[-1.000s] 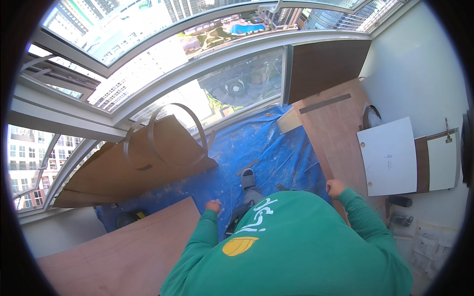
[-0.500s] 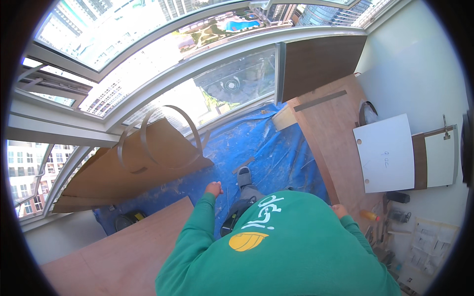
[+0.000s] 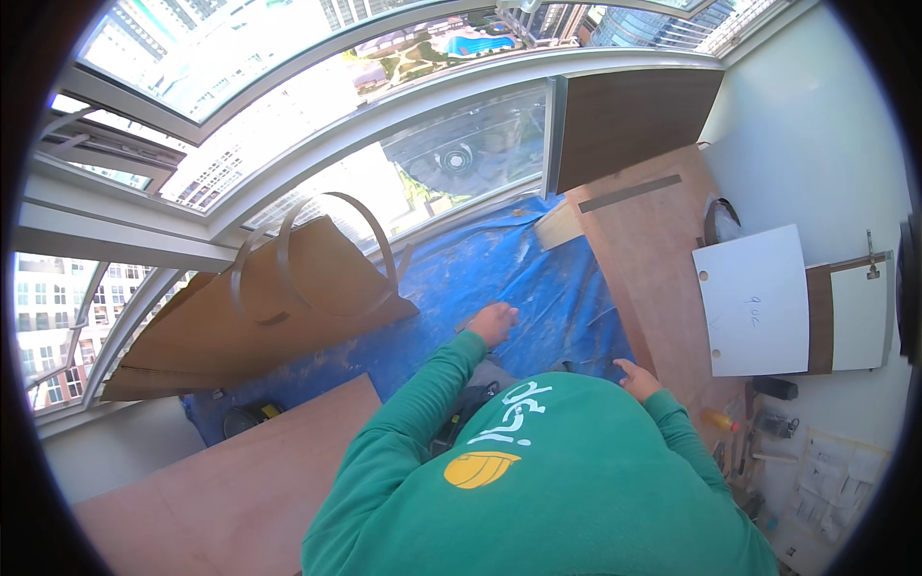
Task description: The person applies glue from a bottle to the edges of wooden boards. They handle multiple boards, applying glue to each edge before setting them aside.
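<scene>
My left hand (image 3: 494,324) hovers over the blue plastic sheet (image 3: 538,278) on the floor, its fingers curled in and nothing visible in them. Lower and to the right, my right hand (image 3: 636,380) has a finger stretched out toward the edge of the long wooden panel (image 3: 643,240); nothing shows in its grasp. Whether it touches that panel I cannot tell. A dark strip (image 3: 629,194) lies across the panel's far part. Both forearms wear green sleeves.
Brown cardboard (image 3: 279,278) with curled edging strips (image 3: 361,213) leans below the windows at left. A pinkish board (image 3: 240,470) lies at lower left. White door panels (image 3: 754,298) stand at the right wall, above tools (image 3: 744,446). A brown panel (image 3: 639,125) stands by the window.
My left hand has swung right and forward over the sheet. My right hand has come forward out from beside my body, with a finger now extended.
</scene>
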A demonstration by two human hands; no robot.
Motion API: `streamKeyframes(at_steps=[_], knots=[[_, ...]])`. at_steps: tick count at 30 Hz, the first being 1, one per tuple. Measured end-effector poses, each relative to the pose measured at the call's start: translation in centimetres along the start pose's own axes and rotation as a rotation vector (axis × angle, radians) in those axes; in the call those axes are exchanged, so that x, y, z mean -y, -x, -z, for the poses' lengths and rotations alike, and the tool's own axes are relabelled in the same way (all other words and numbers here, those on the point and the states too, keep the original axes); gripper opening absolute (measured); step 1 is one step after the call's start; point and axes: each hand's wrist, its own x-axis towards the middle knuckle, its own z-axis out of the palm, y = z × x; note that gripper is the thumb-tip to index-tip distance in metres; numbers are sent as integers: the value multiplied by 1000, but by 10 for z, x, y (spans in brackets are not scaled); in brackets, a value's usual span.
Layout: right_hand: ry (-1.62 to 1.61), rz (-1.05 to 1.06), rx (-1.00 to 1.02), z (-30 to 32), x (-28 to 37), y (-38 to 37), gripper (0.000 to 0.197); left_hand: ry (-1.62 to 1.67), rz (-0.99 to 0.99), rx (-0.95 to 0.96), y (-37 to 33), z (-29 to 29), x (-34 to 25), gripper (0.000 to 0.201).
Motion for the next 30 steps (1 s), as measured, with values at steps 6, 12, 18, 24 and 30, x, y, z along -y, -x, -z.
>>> streamKeyframes(at_steps=[6,12,18,24,30], knots=[[123,465,32,26,104,-10,42,-151,-904,264,48,-67,-199,36],[13,693,197,74,187,39,41,-212,-817,113,50,-27,-168,49],[-1031,1010,-359,161,211,105,60,-147,-511,-110,39,-34,-108,44],[-801,1341,-1432,200,262,176,91,838,-211,-171,13,-12,-138,64],[-2,1015,-743,65,226,-7,67,1149,-348,-7,39,-24,-244,78]])
